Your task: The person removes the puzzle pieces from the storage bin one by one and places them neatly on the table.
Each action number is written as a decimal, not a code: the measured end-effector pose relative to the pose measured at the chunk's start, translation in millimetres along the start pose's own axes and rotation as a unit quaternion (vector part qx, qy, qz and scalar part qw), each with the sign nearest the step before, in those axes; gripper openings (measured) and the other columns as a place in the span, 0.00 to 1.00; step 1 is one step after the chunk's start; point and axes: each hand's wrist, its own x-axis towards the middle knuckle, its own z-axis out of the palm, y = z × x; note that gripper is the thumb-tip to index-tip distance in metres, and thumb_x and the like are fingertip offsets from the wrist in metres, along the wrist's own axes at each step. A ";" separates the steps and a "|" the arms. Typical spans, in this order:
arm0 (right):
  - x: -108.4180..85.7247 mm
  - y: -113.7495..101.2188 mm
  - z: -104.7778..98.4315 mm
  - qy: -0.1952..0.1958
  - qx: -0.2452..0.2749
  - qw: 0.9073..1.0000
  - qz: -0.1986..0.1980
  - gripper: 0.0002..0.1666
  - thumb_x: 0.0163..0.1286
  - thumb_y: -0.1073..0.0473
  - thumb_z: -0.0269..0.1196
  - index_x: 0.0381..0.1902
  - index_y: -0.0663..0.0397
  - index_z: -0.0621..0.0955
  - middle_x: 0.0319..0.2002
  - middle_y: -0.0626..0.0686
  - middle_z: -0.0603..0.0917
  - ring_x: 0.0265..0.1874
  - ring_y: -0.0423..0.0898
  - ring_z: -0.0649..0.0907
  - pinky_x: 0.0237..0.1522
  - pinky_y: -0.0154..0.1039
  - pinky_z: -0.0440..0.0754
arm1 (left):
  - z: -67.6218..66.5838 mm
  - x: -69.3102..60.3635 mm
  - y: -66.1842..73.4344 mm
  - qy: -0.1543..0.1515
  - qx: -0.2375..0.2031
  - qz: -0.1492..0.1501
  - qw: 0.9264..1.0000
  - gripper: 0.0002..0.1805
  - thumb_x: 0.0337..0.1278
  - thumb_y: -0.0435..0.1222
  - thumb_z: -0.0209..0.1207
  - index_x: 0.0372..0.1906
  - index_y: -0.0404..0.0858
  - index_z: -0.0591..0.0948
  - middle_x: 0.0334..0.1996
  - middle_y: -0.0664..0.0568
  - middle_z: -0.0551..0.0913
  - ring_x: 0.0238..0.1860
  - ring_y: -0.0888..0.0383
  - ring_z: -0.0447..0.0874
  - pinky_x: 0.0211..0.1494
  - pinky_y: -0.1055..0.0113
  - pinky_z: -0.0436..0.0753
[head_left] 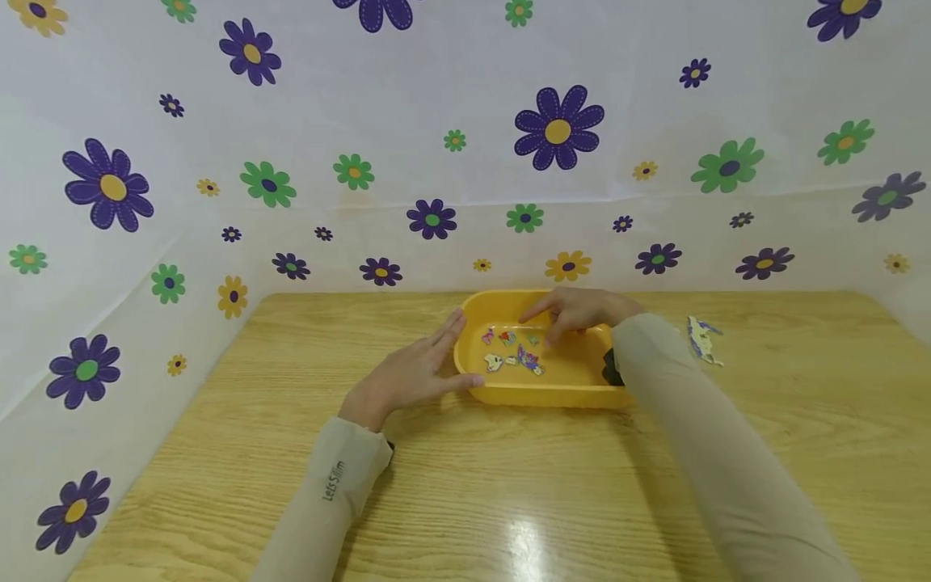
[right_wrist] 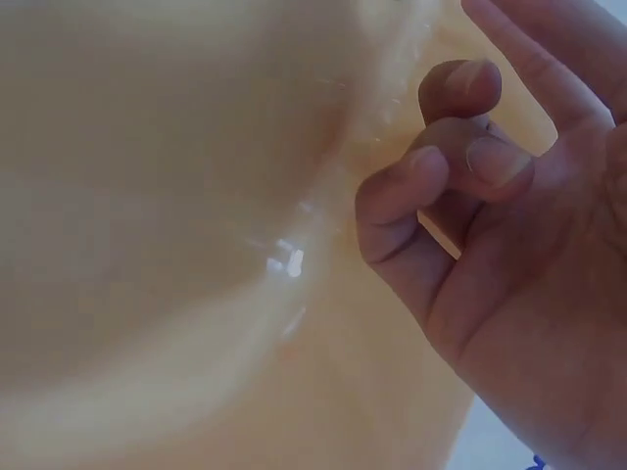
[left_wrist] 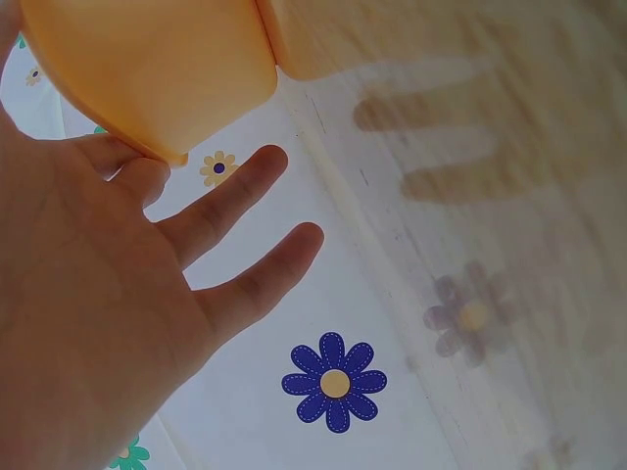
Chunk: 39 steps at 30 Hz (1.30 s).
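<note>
A yellow oval tub (head_left: 553,396) sits toward the far edge of the table. On its floor lie several small colourful flat pieces (head_left: 528,360), mostly in its left half; what they depict is too small to tell. My left hand (head_left: 410,376) rests at the tub's left end, fingers along the rim and thumb at the front corner. Two of its fingers stretch out below the rim in the left wrist view. Inside the tub, my right hand (head_left: 578,309) extends its index finger and thumb. Its other fingers (right_wrist: 402,186) are bent, and nothing shows in its grasp.
A cream-and-purple flat piece (head_left: 701,339) lies on the wooden table (head_left: 465,477) right of the tub. Flower-printed white sheeting (head_left: 451,97) rises behind and to the left. A dark object (head_left: 611,368) shows beside my right sleeve at the tub's right end.
</note>
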 end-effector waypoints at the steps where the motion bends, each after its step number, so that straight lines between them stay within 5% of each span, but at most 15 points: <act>1: 0.4 -0.4 0.7 0.000 -0.002 1.000 -0.004 0.35 0.60 0.65 0.69 0.66 0.67 0.75 0.27 0.52 0.74 0.20 0.39 0.68 0.25 0.30 0.67 | -0.1 0.1 0.2 0.000 0.001 0.001 1.000 0.56 0.64 0.70 0.50 0.83 0.45 0.40 0.82 0.57 0.35 0.79 0.46 0.49 0.77 0.48 0.58; 5: 3.2 1.0 4.2 0.012 -0.015 1.000 -0.013 0.32 0.59 0.69 0.69 0.62 0.71 0.78 0.40 0.59 0.80 0.29 0.42 0.69 0.32 0.31 0.67 | 0.3 1.0 1.1 0.001 -0.002 0.005 1.000 0.56 0.64 0.70 0.50 0.83 0.45 0.40 0.82 0.56 0.36 0.79 0.46 0.50 0.77 0.48 0.58; 9: 6.6 4.5 6.4 0.035 -0.027 0.999 -0.014 0.28 0.58 0.71 0.68 0.59 0.72 0.80 0.23 0.48 0.72 0.20 0.40 0.64 0.26 0.31 0.62 | 0.4 1.8 2.8 0.000 -0.006 0.003 1.000 0.56 0.63 0.71 0.50 0.83 0.46 0.40 0.82 0.58 0.34 0.79 0.47 0.48 0.77 0.48 0.57; 13: 7.3 6.8 9.2 0.060 -0.047 0.997 -0.011 0.24 0.58 0.71 0.68 0.55 0.71 0.83 0.17 0.44 0.66 0.18 0.39 0.65 0.26 0.31 0.63 | 0.6 2.4 4.5 -0.002 -0.011 0.000 1.000 0.56 0.63 0.71 0.50 0.83 0.47 0.40 0.82 0.58 0.35 0.79 0.47 0.48 0.77 0.48 0.57; 20: 9.9 9.2 18.3 0.081 -0.071 0.994 0.019 0.20 0.63 0.68 0.68 0.54 0.65 0.86 0.35 0.54 0.79 0.33 0.46 0.73 0.36 0.35 0.70 | 3.1 0.3 1.9 0.001 -0.004 0.003 1.000 0.57 0.63 0.71 0.50 0.83 0.45 0.41 0.82 0.56 0.36 0.79 0.46 0.49 0.77 0.47 0.58; 39: 19.3 10.4 20.4 0.119 -0.134 0.983 -0.028 0.11 0.62 0.68 0.71 0.43 0.65 0.89 0.40 0.57 0.88 0.31 0.45 0.75 0.34 0.33 0.73 | 1.8 1.9 -3.3 -0.001 -0.015 0.005 1.000 0.58 0.62 0.72 0.50 0.83 0.47 0.40 0.82 0.55 0.36 0.79 0.45 0.48 0.77 0.45 0.56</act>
